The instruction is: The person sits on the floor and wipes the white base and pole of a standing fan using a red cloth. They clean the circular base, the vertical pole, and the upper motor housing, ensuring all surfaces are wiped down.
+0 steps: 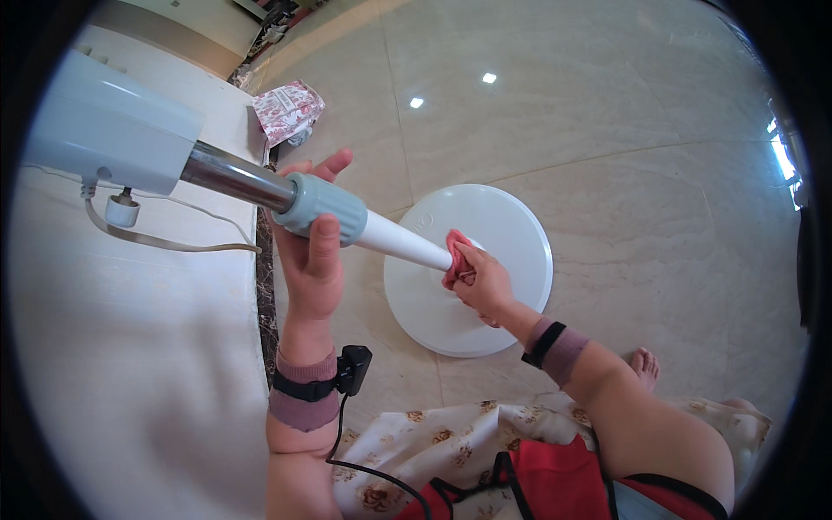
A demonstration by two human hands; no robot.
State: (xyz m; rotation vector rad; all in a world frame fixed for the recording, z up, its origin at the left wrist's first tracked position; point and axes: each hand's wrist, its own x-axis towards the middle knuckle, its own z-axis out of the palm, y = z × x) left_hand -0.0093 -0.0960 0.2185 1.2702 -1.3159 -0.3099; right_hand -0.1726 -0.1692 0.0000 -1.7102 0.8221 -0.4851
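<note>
A pedestal fan's stand leans across the view, from its white control housing (123,123) at the upper left to its round white base (416,305) on the floor. My left hand (312,253) supports the grey-blue height collar (322,209), thumb on the near side and fingers behind it. Above the collar a chrome tube (237,174) enters the housing. Low on the white pole (403,242), just over the base, my right hand (484,283) presses a red cloth (459,250) around it. Part of the cloth is hidden by the fingers.
A white wall with a dark marble skirting (266,312) runs close on the left. A power cord (162,244) hangs from the housing. A floral-patterned paper bag (286,110) stands by the wall on the tiled floor (624,195). A bare foot (645,369) shows at the lower right.
</note>
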